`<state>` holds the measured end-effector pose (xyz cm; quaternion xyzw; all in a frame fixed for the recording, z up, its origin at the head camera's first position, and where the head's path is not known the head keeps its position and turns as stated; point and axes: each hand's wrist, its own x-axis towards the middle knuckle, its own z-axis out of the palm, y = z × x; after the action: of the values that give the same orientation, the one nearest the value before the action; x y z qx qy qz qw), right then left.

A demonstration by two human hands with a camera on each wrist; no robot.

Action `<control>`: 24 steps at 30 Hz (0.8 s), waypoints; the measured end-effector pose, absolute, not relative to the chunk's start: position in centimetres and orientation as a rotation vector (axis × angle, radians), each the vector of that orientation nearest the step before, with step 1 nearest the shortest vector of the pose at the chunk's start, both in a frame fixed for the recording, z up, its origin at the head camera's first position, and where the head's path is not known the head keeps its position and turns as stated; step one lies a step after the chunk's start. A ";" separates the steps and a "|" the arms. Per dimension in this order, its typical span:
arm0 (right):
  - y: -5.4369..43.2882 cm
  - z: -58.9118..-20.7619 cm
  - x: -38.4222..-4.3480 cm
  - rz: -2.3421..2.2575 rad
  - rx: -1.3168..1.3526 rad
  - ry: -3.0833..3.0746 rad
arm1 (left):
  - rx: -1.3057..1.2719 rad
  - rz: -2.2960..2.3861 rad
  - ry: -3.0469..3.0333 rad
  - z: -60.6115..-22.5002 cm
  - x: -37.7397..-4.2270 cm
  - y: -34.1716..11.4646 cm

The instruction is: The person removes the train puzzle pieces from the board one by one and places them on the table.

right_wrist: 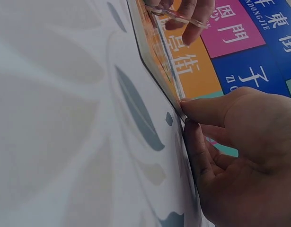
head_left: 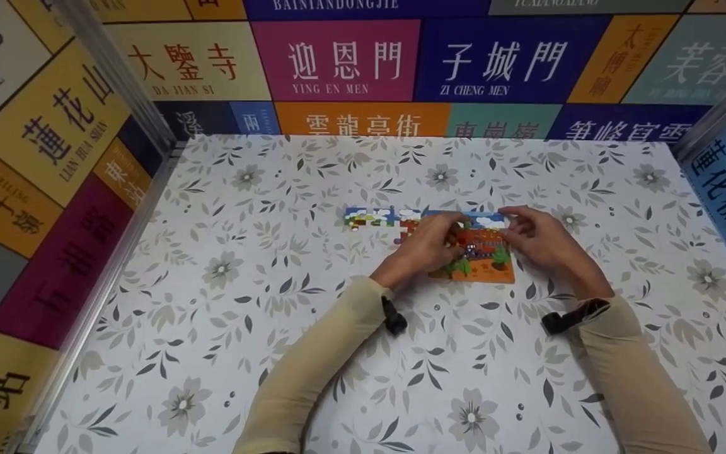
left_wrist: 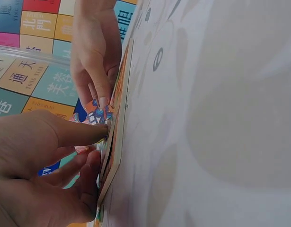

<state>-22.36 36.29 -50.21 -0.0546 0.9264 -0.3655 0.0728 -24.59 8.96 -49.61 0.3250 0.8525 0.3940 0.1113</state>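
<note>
A partly assembled jigsaw puzzle (head_left: 488, 270) lies on the table, with an orange ground, green plants and a blue sky. Over its middle, my left hand (head_left: 427, 243) pinches a puzzle piece (right_wrist: 179, 17), which appears tilted above the picture in the right wrist view. My right hand (head_left: 539, 238) is at the right edge, pinching the puzzle's upper right corner between thumb and index finger. The left wrist view has the left hand (left_wrist: 46, 165) close to the puzzle's edge (left_wrist: 118, 142). Part of the picture is hidden under the left hand.
A strip of joined sky pieces (head_left: 366, 217) extends to the left of the main picture. The table (head_left: 338, 353) has a white cloth with grey flowers and leaves. Coloured panels with lettering (head_left: 338, 60) stand along the back and sides.
</note>
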 end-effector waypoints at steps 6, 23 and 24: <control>36.3 -50.5 -22.4 -1.090 -0.145 2.783 | 0.925 1.210 2.477 -49.8 -24.7 9.0; 36.2 -50.2 -22.3 -1.077 -0.194 2.806 | 0.923 1.293 2.469 -49.2 -24.9 8.1; 36.2 -50.2 -22.3 -1.078 -0.196 2.807 | 0.912 1.294 2.463 -49.1 -25.0 8.0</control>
<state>-22.30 36.21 -50.18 -0.0649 0.9296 -0.3570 0.0641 -24.96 8.01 -49.13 0.3098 0.8365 0.4393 0.1066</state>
